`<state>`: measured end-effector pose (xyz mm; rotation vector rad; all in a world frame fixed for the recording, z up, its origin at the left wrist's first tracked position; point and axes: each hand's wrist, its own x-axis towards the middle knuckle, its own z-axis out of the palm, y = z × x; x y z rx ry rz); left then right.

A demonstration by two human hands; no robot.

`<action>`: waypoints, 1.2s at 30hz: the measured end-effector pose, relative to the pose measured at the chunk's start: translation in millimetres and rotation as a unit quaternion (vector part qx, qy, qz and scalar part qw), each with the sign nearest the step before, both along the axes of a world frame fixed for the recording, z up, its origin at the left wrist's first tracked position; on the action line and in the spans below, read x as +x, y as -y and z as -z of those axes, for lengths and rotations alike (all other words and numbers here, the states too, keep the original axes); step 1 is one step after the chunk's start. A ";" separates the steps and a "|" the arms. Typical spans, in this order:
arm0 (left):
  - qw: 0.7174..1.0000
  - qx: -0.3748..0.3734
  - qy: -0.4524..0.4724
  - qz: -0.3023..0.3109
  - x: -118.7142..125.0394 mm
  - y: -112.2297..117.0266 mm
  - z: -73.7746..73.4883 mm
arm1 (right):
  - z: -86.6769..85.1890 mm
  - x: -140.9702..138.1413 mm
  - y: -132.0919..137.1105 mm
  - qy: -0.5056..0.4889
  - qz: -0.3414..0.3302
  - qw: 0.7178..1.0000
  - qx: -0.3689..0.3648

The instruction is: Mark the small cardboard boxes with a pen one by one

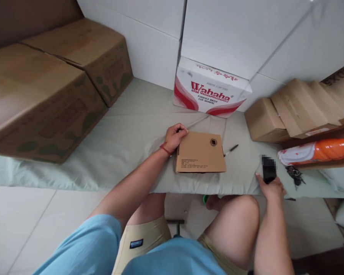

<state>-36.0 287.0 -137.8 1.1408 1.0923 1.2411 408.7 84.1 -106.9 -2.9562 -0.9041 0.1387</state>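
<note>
A flat brown cardboard box (201, 152) lies closed on the cloth-covered table, with small print at its lower left and a dark round mark near its upper right. My left hand (175, 136) is at the upper left corner of this box, thumb and fingers closed on its edge. Farther right, my right hand (272, 188) grips the lower end of a black phone (268, 170), whose top is blurred out by pixels. Between the box and the phone lies a pen (231, 150) with a dark end, close to the box's right edge.
Large cartons (40, 110) stand at the left. A white and red Wahaha carton (209, 91) leans at the wall. At right are stacked brown boxes (301, 109), an orange and white package (318, 150) and keys (295, 175). The table's front edge (103, 190) runs above my knees.
</note>
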 end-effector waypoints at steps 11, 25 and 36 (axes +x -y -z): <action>1.000 0.010 -0.011 0.011 -0.6 -2.4 3.2 | -13.8 -2.7 -13.8 -0.041 0.031 0.995 0.082; 1.000 0.011 -0.006 0.009 -3.3 2.2 -1.0 | -29.1 -207.1 -56.0 -0.155 -0.287 0.861 0.390; 1.000 0.002 0.006 0.011 -4.4 0.9 -2.9 | -22.3 -234.5 -13.2 -0.013 -0.371 0.830 0.417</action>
